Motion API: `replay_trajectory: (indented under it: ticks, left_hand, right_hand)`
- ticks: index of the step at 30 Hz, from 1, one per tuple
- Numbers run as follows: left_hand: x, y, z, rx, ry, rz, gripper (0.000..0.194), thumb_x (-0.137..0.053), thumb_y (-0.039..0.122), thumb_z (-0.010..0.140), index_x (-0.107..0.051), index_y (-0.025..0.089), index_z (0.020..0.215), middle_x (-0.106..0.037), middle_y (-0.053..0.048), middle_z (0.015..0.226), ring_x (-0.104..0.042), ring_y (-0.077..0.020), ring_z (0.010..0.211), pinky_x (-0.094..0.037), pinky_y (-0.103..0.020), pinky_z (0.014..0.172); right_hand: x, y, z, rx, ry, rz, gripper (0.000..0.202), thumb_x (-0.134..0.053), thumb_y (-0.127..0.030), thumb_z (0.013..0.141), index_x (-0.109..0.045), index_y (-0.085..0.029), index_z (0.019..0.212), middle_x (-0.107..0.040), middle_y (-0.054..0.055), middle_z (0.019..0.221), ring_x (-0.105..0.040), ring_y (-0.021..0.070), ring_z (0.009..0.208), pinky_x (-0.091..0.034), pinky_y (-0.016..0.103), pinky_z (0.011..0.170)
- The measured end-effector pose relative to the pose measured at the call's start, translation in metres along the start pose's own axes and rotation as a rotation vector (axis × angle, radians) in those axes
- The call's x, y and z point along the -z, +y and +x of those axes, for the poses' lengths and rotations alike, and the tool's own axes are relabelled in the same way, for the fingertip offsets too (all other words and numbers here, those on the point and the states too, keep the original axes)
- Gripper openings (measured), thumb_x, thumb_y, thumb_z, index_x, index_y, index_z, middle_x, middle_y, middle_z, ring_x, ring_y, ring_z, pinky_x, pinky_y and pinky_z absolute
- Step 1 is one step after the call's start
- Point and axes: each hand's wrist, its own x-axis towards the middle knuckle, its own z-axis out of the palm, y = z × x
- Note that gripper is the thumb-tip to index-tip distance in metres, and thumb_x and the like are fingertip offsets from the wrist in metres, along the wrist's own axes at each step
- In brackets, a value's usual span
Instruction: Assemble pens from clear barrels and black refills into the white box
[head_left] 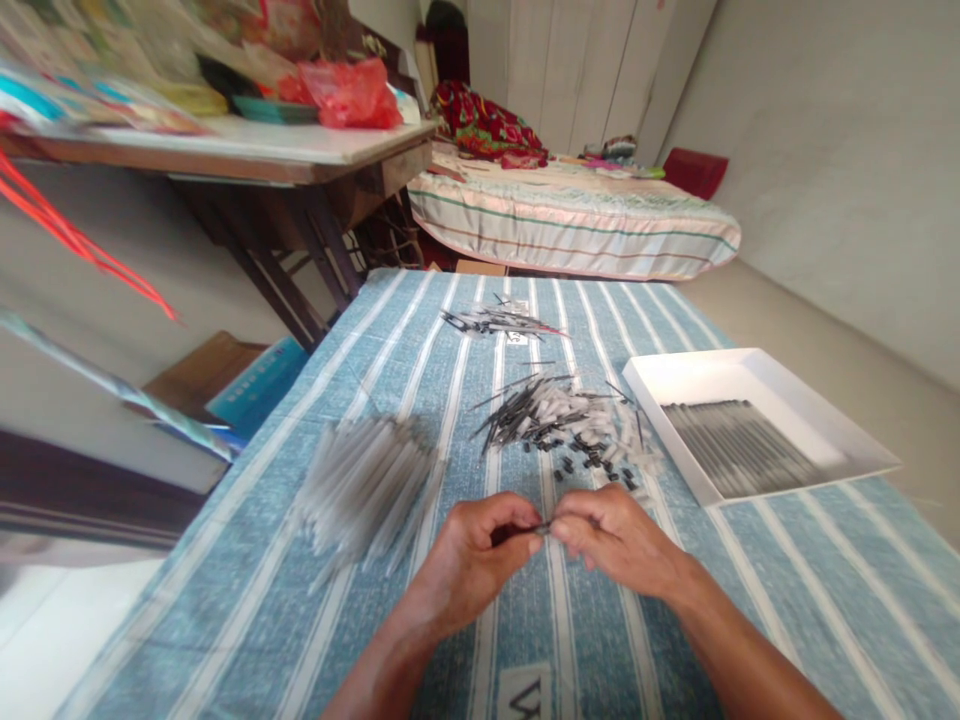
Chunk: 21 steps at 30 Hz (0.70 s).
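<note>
White box (847,458) beside loose parts (562,415)

Tablecloth (298,640): woven cloth, matt | tray (825,455): smooth white | bag (358,95): glossy plastic

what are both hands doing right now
left hand: pinched shut on a small dark piece
right hand: fingers closed on the same piece, tips beside the left's

Side tbl. (341,150), wht. top, upper L, w/ red plastic bag (360,95) beside teal dish (274,110); red cord (86,243), hanging, far L; blue box (259,388), below tbl. level; bed (577,225), striped cover, bkgd., w/ red patterned cloth (487,120) on top; maroon item (696,173), R of bed.
</note>
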Motion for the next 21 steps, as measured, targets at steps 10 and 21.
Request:
replay_trajectory:
  ticks: [10,21]
  left_hand:
    - [-0.001,-0.001,0.001,0.000,0.019,0.050,0.003,-0.058,0.018,0.072,-0.058,0.015,0.070,-0.052,0.005,0.058,-0.045,-0.0093,0.055,-0.035,-0.019,0.051]
    - [-0.002,-0.005,0.001,-0.209,0.075,0.397,0.014,-0.055,0.019,0.077,-0.059,0.019,0.091,-0.062,-0.002,0.083,-0.057,-0.0155,0.074,-0.043,-0.025,0.068]
  right_hand:
    - [0.000,0.000,0.000,-0.036,0.073,0.020,0.023,-0.053,-0.036,0.081,-0.056,-0.016,0.070,-0.050,-0.005,0.052,-0.049,0.0073,0.046,-0.034,0.017,0.045]
    - [-0.013,0.001,0.006,-0.207,0.154,0.272,0.036,-0.045,-0.040,0.085,-0.044,-0.018,0.057,-0.052,-0.005,0.044,-0.044,0.0058,0.031,-0.031,0.016,0.034]
